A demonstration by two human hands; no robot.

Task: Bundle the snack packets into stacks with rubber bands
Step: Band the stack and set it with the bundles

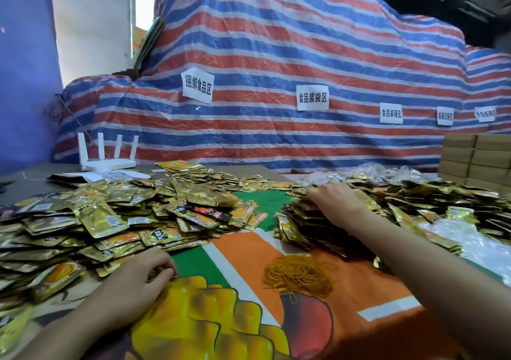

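From the head camera we look down on a table covered by a printed cloth (249,251) in orange, green and white, with a picture of yellow fruit near us. Gold snack packets (96,218) lie heaped loose across the left side and the far edge of the cloth, and more of them crowd the right side, where a leaning row stands at the edge of the heap. The left hand (138,279) sits low at the near edge of the left heap, palm down and fingers curled under. Gold shows beneath the fingertips, but we cannot tell whether the hand pinches a packet or only touches it. The right hand (333,202) reaches out over the leaning row and rests on top of it, palm down, its fingers bent loosely onto the packets and clamped round none that we can see. Between the two arms a loose tangle of yellow rubber bands (298,274) lies on the orange part of the cloth, apart from both hands. Clear plastic bags (470,238) lie at the right edge. Behind the packets stand a white router (107,157) on the left and stacked cardboard boxes (475,157) on the right. A striped tarp (276,55) with paper labels (197,87) rises behind.
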